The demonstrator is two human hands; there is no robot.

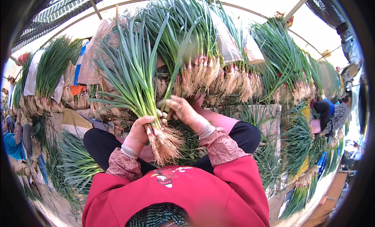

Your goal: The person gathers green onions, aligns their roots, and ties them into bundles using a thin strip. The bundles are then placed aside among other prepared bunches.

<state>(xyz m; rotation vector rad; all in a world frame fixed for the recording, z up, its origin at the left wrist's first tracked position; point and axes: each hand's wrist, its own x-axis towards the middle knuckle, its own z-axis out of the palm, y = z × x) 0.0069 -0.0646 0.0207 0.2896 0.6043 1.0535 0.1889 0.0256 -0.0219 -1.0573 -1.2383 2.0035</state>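
Note:
My left hand (140,130) is wrapped around the lower stems of a bunch of green garlic (140,80). The leaves fan upward and away from me, while pale, tangled roots (165,145) hang below the fist towards my lap. Right beside the bunch, my right hand (182,109) pinches a single long green garlic leaf or stalk (175,73) that rises up and to the right. Its lower end is hidden by my fingers. Fingertips of the left hand show on the near side of the right hand, at the stems.
Ahead is a long rack of garlic piled roots towards me (202,71), partly covered by sacking (99,57). Loose leaves (190,143) litter the ground between my bent knees. More garlic lies at left (79,162) and right (297,142). Other people sit at far left (16,145) and right (334,112).

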